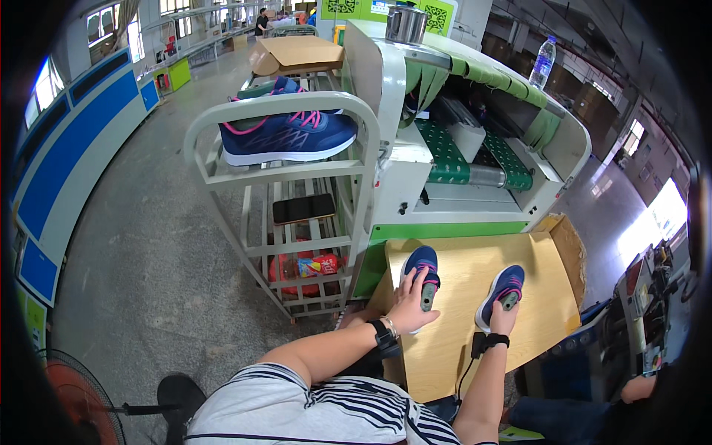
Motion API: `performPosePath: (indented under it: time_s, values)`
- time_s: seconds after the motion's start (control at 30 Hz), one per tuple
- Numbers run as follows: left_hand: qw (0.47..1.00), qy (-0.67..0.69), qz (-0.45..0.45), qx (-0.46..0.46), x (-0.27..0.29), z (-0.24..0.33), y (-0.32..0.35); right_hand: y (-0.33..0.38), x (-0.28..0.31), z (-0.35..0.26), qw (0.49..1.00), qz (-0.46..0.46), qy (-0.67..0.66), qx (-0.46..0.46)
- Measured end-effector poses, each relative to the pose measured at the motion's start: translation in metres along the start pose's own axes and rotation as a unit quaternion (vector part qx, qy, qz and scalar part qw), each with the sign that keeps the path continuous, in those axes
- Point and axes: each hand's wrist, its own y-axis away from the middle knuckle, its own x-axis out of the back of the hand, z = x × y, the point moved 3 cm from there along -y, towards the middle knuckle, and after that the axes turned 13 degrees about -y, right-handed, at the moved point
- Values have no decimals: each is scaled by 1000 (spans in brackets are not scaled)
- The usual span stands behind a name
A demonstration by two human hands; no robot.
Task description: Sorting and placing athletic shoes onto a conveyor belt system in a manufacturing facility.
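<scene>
Two blue shoes with pink laces stand on a wooden table [549, 297] in front of me. My left hand [411, 300] grips the left shoe [421, 265] at its heel opening. My right hand [506, 317] holds the right shoe [506, 285] the same way, fingers around the back of it. Both wrists carry black bands. Both shoes point away from me toward a green conveyor belt [445, 156] inside a white and green machine.
A grey metal rack [222, 174] at left holds blue shoes [285, 133] on top, a black phone [302, 208] on a middle shelf and red packets [300, 267] below. A water bottle [542, 63] stands on the machine. A fan [81, 404] sits at bottom left.
</scene>
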Motion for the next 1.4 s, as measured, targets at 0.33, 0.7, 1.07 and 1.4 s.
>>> performPosePath:
  time_s: [0.33, 0.7, 1.07, 1.4]
  values:
    - [1000, 8, 30, 0, -16, 4, -37, 117, -66, -47, 988, -118, -58, 85]
    - [998, 21, 50, 15, -25, -7, -35, 133, -62, -88, 961, -140, 106, 212]
    - [998, 24, 55, -8, -24, -7, -37, 137, -60, -92, 928, -143, 122, 321]
    - [998, 63, 29, -6, -16, -1, -29, 141, -51, -88, 923, -129, 131, 337]
